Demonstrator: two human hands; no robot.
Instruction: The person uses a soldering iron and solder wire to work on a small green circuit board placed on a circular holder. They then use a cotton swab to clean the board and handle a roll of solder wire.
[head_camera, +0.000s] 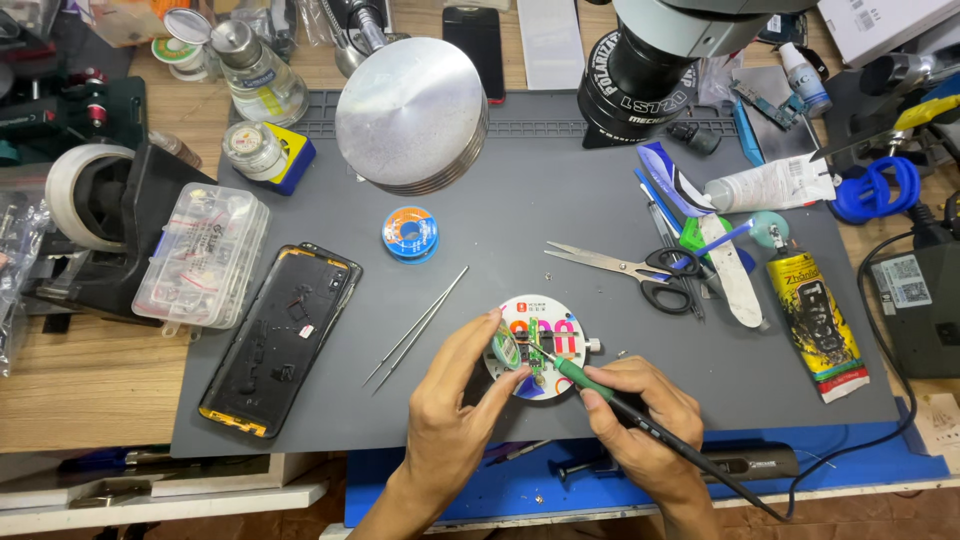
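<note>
Two hands at the round fixture

Both hands work low on the grey mat (600, 420) on the counter. Left hand (455, 405) pinches a small solder coil (505, 350) over the round holder (541, 345), where a tiny green circuit board (536, 352) sits clamped. Right hand (640, 420) grips the green-collared soldering iron (600, 388) pen-style, tip on the board. That board looks light, stiff, fragile: edges only. Tweezers (418, 325) lie just left.

A small green circuit board (537, 357) lies clamped flat on a round white holder (540, 345); the green-handled soldering iron (600, 388) tip touches it.
</note>
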